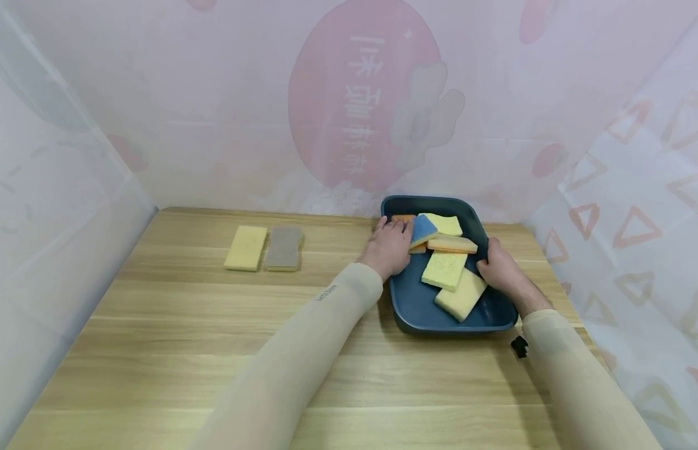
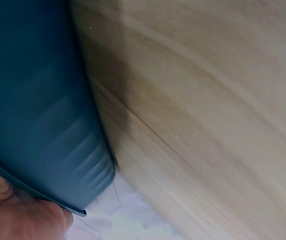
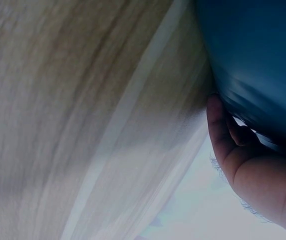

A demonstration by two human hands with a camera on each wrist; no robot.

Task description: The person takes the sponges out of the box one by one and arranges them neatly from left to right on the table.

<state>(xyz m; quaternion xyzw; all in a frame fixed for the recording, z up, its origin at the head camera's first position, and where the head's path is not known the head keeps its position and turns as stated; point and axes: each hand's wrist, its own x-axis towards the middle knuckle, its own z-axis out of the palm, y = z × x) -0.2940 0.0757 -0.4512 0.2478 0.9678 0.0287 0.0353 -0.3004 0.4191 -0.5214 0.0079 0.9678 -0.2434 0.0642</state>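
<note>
A dark blue tub stands at the right of the table. My right hand grips its right rim, thumb over the edge and fingers against the outer wall, as the right wrist view shows. Over the left rim reaches my left hand, its fingers at a blue-topped sponge and an orange-edged sponge; I cannot tell whether they grip anything. Lying loosely in the tub are more sponges: a pale yellow one at the back, an orange-and-cream one, and two yellow ones nearer the front.
Left of the tub, a yellow sponge and a grey-topped sponge lie side by side on the wooden table. A small black object shows beside the right sleeve. Printed sheets hang behind and at both sides.
</note>
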